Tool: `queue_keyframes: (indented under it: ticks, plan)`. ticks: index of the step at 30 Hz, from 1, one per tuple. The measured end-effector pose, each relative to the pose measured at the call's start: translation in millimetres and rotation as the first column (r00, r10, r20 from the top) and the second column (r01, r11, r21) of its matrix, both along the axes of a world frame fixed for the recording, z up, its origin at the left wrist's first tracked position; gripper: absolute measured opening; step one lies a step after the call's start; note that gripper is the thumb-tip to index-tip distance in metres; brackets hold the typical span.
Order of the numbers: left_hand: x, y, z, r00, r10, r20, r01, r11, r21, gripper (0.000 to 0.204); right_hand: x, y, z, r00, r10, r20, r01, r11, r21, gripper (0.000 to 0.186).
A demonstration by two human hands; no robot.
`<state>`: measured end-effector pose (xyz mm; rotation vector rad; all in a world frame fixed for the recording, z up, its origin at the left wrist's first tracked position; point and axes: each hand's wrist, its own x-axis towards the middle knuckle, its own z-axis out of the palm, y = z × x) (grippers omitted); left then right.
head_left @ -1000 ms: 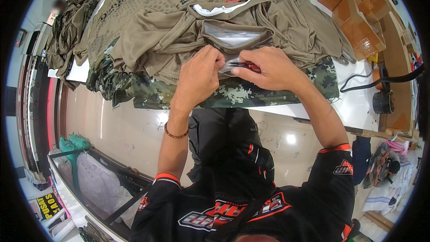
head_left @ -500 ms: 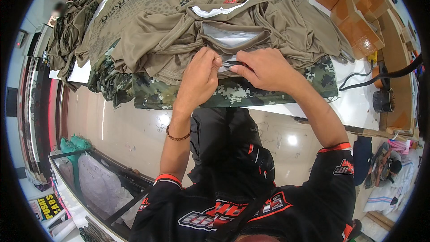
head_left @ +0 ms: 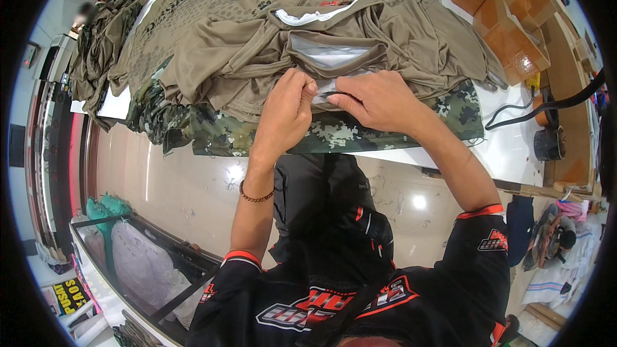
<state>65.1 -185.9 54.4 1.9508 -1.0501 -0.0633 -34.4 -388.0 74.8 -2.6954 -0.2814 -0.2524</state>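
A khaki shirt [head_left: 225, 64] lies bunched on the table in front of me, its collar opening showing a white inside [head_left: 334, 53]. My left hand [head_left: 286, 106] is closed in a pinch on the cloth just below that opening. Facing it, my right hand [head_left: 379, 99] is closed around small thread snips [head_left: 333, 94], mostly hidden by the fingers, with the dark tip pointing toward my left hand. Under the shirt's near edge lies green camouflage cloth [head_left: 385, 125].
More khaki cloth with a dark pattern spreads behind the shirt. Cardboard boxes [head_left: 508, 32] stand at the right end of the white table [head_left: 508, 148], near a black cable [head_left: 553, 112] and a roll of black tape [head_left: 549, 144]. A framed bin with bags [head_left: 141, 257] is at lower left.
My right hand has shifted very slightly left. Less of the snips' blades shows between my hands now. The shirt and my left hand stay almost the same.
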Motion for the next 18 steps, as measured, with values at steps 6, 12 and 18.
queue_keyframes:
  ticks: [6, 12, 18]
  plan:
    - [4, 3, -7, 0.999, 0.014, -0.042, -0.019, 0.992, -0.122, 0.020, 0, 3, 1, 1.000, -0.014, 0.011, 0.014, 1.000, 0.000, 0.037]
    - [3, 8, -4, 0.995, 0.045, -0.093, -0.060, 0.984, -0.167, 0.022, -1, 14, 3, 0.992, -0.045, 0.116, 0.049, 0.998, -0.032, 0.038]
    - [2, 7, -6, 0.998, 0.015, -0.060, -0.030, 0.966, -0.255, 0.007, 6, 23, -5, 0.984, -0.029, 0.176, 0.041, 0.997, -0.067, 0.036]
